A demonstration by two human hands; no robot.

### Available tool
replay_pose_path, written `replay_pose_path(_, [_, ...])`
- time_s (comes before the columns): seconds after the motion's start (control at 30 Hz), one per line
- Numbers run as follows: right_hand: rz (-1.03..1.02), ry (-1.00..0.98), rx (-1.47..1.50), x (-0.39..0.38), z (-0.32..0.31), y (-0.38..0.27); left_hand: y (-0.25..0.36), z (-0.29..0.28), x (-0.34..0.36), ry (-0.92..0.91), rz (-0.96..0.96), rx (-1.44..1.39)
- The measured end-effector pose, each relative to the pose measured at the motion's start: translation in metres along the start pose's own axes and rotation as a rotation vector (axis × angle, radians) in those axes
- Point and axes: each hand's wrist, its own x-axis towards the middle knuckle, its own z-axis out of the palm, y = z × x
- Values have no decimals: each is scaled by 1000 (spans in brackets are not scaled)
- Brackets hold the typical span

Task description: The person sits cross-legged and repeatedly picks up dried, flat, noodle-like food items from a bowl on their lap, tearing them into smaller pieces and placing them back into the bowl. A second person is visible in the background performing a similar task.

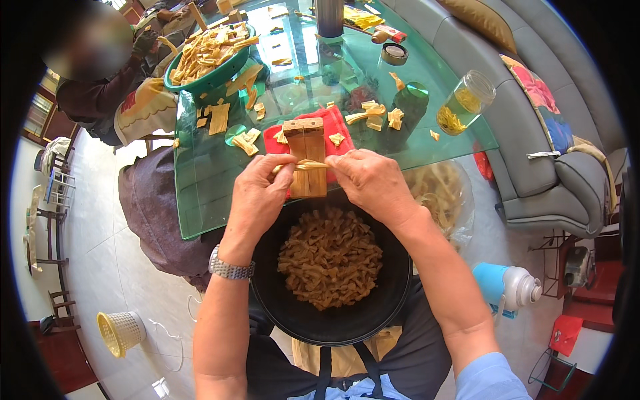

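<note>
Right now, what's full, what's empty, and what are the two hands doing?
Black bowl: about half full of twisted strips.
Green bowl: heaped with pale strips.
Glass jar: tipped over, lid off, partly filled.
Yellow basket: lying sideways on the floor.
Left hand: pinching a pale strip.
Right hand: pinching its other end.

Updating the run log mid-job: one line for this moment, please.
left hand: pinching pale strip | right hand: pinching same strip | strip: across wooden block | black bowl: below, holds twisted pieces

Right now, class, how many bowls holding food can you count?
2: a black bowl on the person's lap below both hands, and a green bowl at the glass table's far left. Others may be hidden.
</note>
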Motion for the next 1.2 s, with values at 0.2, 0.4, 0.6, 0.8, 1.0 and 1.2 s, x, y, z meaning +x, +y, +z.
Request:
replay_pose_path(0.2, [51, -98, -35, -14, 1, 7, -13, 4, -9, 44, 93, 307])
replay_pose_path(0.4, [-224, -33, 181, -13, -17, -26, 4, -16, -42, -106, -281, 56])
replay_pose_path(0.6, [-449, -12, 386, -21, -24, -86, 39, 5, -74, -281, -584, -878])
replay_pose_path(0.8, [-480, 38, 461, -26, -22, -96, 63, -9, -65, -320, -575, -1062])
replay_pose_path(1.0, [-353, 44, 671, -23, -24, -91, 26, 2, -59, -372, -430, -1056])
replay_pose_path(1.2, [72, -29, 801, -22, -35, -88, 26, -4, -74, -642, -175, -626])
